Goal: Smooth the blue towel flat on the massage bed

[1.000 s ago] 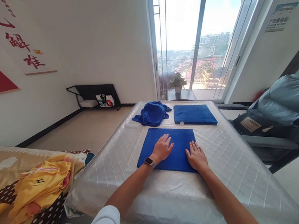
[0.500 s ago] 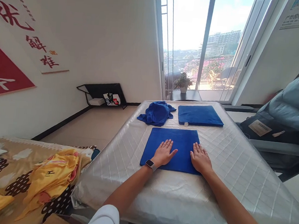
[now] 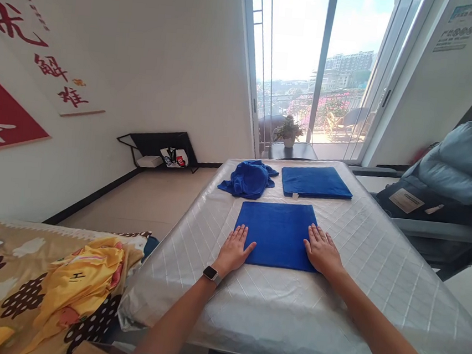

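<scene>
A blue towel (image 3: 278,234), folded into a flat rectangle, lies in front of me on the quilted silvery bed cover (image 3: 356,311). My left hand (image 3: 233,250) rests flat over its left edge, fingers stretched out and thumb on the cloth. At the opposite edge my right hand (image 3: 324,251) is also laid flat, fingers extended. Neither hand grips anything. Beyond the towel, a crumpled blue towel (image 3: 250,178) sits at the far left, and a neatly folded blue stack (image 3: 317,181) with a small white tag lies at the far right.
To the left, a patterned blanket (image 3: 1,271) holds a yellow garment (image 3: 80,279). A grey padded chair (image 3: 439,235) stands close on the right. Past the far edge are a potted plant (image 3: 289,133) and a sliding glass door (image 3: 327,52). A black shelf (image 3: 164,142) stands by the wall.
My left hand has slid left from the middle of the towel to its left edge. My right hand has shifted slightly right, to the right edge. The view has turned a little.
</scene>
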Demonstrator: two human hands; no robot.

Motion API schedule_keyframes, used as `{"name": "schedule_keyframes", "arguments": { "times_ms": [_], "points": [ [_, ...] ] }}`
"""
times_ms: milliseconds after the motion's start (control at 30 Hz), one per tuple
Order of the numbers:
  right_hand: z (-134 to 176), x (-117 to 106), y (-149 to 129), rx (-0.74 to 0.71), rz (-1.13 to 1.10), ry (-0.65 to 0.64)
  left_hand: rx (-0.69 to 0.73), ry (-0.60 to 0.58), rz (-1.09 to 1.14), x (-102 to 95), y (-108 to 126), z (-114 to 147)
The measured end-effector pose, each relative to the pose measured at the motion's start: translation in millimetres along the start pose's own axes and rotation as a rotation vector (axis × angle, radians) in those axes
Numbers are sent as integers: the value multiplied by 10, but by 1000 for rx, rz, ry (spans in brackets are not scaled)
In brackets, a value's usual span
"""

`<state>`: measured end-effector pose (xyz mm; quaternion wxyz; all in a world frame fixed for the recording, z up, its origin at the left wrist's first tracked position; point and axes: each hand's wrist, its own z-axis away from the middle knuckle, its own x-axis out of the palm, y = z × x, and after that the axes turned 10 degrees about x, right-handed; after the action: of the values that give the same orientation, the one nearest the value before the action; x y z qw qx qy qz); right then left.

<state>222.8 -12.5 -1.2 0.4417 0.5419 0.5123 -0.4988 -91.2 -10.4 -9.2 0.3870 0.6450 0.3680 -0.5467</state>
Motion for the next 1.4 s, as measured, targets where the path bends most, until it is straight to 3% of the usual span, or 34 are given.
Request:
{"name": "schedule_keyframes", "arguments": {
  "times_ms": [200,367,467,600,667,767,900,1167,1267,1400],
  "points": [
    [539,21,116,-42,-60,-44,9,-13,-21,-2,-39,6],
    [682,54,139,-22,-118,-88,-36,-63,-118,-139,74,-73],
    [665,68,131,-14,-139,-70,-4,-15,-122,-206,470,-228],
    [660,126,146,-30,-130,-30,349,38,-10,-127,1272,-536],
    [668,154,160,-49,-118,-4,455,49,27,-34,1592,-687],
    [676,162,168,-60,-103,15,493,17,59,87,1761,-814],
    [676,126,144,-40,-85,-10,451,-17,70,129,1428,-698],
    [674,91,127,-22,-81,-51,91,-87,33,-37,225,47],
    [674,89,131,-13,-91,-73,12,-70,26,-31,18,253],
    [659,87,144,-11,-104,-79,2,-38,30,10,-5,344]
  ]
}}
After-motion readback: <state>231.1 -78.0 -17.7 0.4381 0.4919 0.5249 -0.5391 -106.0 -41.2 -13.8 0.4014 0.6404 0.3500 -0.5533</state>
